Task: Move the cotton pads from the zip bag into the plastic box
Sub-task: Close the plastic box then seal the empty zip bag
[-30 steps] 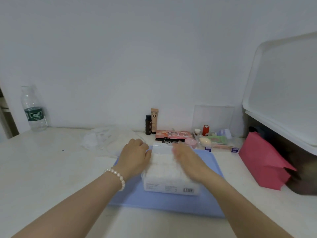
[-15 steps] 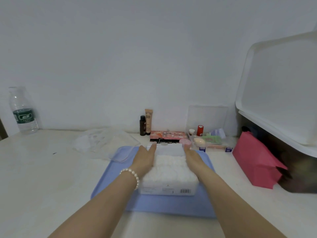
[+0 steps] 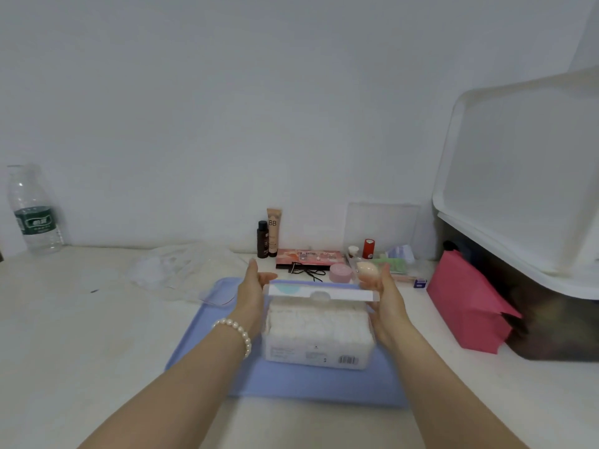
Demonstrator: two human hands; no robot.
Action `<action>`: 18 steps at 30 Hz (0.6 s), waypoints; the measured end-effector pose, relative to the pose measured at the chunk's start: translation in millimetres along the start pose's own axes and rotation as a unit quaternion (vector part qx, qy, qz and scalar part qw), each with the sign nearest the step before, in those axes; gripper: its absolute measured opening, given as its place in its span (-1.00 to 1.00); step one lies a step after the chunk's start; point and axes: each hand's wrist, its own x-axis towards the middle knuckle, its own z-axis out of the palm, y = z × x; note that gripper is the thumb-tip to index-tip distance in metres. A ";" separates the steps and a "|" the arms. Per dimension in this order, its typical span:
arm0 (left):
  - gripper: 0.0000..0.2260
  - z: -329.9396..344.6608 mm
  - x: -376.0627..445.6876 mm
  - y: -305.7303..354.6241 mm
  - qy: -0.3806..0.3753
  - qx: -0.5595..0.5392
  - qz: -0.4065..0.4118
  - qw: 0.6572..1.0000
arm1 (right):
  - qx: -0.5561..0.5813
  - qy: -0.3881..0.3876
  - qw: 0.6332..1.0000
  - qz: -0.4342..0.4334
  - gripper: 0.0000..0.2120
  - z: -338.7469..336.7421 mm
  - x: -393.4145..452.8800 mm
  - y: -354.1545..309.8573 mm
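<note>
A clear plastic box packed with white cotton pads stands on a blue tray. Its white lid hovers flat over the far part of the box. My left hand holds the lid's left end between thumb and fingers, and my right hand holds the right end the same way. The clear zip bag lies crumpled and flat on the table, left of the tray and behind it.
Cosmetics line the wall behind the tray: two tubes, a palette, a pink jar and a clear organiser. A pink paper bag and a large white-lidded bin stand at right. A water bottle stands far left.
My hands left the top of the pads, slid along the box's sides to its far end, and now hold the lid above the box.
</note>
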 end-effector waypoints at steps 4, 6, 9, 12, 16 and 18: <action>-0.64 -13.4 -11.3 -3.4 -0.050 0.046 -0.040 0.997 | -0.084 -0.045 0.995 0.033 -0.45 -22.4 -7.8 5.7; -0.73 -15.5 -21.0 -12.1 -0.094 0.083 -0.052 0.991 | -0.113 -0.093 0.988 0.038 -0.62 -26.5 -16.2 10.6; -0.77 -15.1 -34.9 -19.4 -0.102 0.123 -0.043 0.986 | -0.153 -0.120 0.981 0.010 -0.77 -25.3 -24.5 17.1; -0.77 -16.4 -38.2 -21.0 -0.087 0.125 -0.042 0.987 | -0.177 -0.114 0.977 -0.022 -0.76 -22.2 -30.2 19.0; -0.82 -15.2 -46.5 -21.1 -0.092 0.115 -0.045 0.988 | -0.175 -0.111 0.978 -0.021 -0.79 -21.7 -33.3 16.7; -0.80 -15.1 -47.2 -21.5 -0.087 0.110 -0.045 0.989 | -0.172 -0.110 0.979 -0.021 -0.78 -21.1 -32.9 16.9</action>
